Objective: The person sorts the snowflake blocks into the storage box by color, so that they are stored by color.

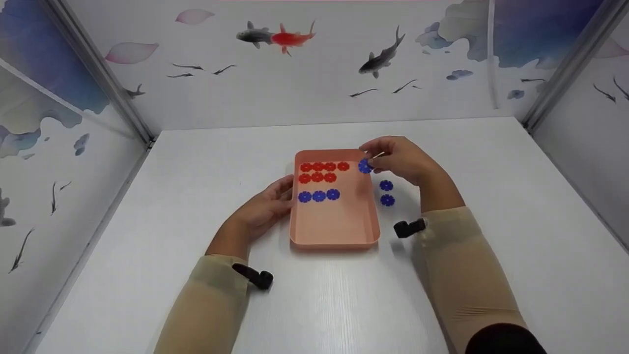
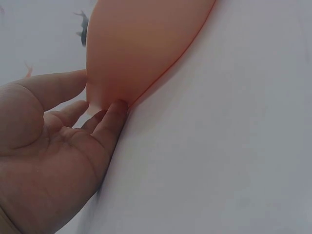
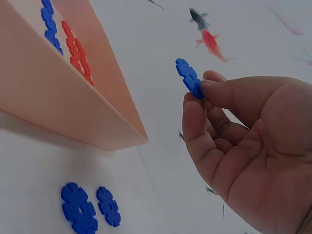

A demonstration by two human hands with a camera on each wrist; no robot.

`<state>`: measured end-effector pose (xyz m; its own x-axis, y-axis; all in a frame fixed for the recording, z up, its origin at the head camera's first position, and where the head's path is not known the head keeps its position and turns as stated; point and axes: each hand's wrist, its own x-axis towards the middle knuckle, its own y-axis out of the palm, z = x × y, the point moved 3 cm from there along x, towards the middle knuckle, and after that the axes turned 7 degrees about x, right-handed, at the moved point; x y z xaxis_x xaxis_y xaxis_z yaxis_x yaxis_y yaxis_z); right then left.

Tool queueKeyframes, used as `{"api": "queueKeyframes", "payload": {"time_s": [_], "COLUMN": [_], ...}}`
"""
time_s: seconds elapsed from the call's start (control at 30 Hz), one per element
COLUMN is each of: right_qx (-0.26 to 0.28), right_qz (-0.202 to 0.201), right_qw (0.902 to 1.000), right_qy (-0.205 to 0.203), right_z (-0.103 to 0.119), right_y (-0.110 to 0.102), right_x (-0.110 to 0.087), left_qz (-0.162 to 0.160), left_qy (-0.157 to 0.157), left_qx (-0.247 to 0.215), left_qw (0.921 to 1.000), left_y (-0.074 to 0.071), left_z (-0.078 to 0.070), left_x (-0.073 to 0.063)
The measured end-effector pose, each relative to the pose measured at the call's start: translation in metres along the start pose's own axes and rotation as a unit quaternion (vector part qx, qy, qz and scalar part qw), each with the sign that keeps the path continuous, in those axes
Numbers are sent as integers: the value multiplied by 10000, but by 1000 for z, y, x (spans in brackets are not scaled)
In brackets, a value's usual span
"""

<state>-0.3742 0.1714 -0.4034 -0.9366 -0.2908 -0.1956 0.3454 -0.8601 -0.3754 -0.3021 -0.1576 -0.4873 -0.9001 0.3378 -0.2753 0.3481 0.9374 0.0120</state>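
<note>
An orange tray (image 1: 335, 244) sits on the white table. In it are two rows of red flower-shaped discs (image 1: 318, 167) and one row of three blue discs (image 1: 319, 196). My left hand (image 1: 268, 206) touches the tray's left side, its fingertips against the outer wall (image 2: 141, 39) in the left wrist view. My right hand (image 1: 400, 157) pinches a blue flower-shaped disc (image 3: 188, 77) between thumb and fingers, raised at the tray's far right corner. The held disc is tilted, its lower edge hidden by the fingertips.
Two more blue discs (image 1: 387, 200) lie on the table (image 1: 491, 236) just right of the tray, below my right hand. Printed panels (image 1: 334, 69) with fish wall the table at the back and sides. A small black camera (image 1: 409, 228) sticks out from the right sleeve.
</note>
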Motion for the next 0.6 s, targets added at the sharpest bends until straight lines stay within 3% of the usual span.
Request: {"api": "queueKeyframes", "payload": {"time_s": [0.3,0.6], "right_qx": [-675,-746], "right_qz": [598,1002], "right_qw": [9956,9904], "right_qy": [247,587], "right_z": [14,16], "right_y": [27,47], "right_x": [7,31], "left_qz": [0,-49], "left_qy": [15,-35], "left_qx": [24,-58], "left_qw": [10000,10000], "left_y": [-1,0], "left_z": [0,-1], "left_x": [0,0]}}
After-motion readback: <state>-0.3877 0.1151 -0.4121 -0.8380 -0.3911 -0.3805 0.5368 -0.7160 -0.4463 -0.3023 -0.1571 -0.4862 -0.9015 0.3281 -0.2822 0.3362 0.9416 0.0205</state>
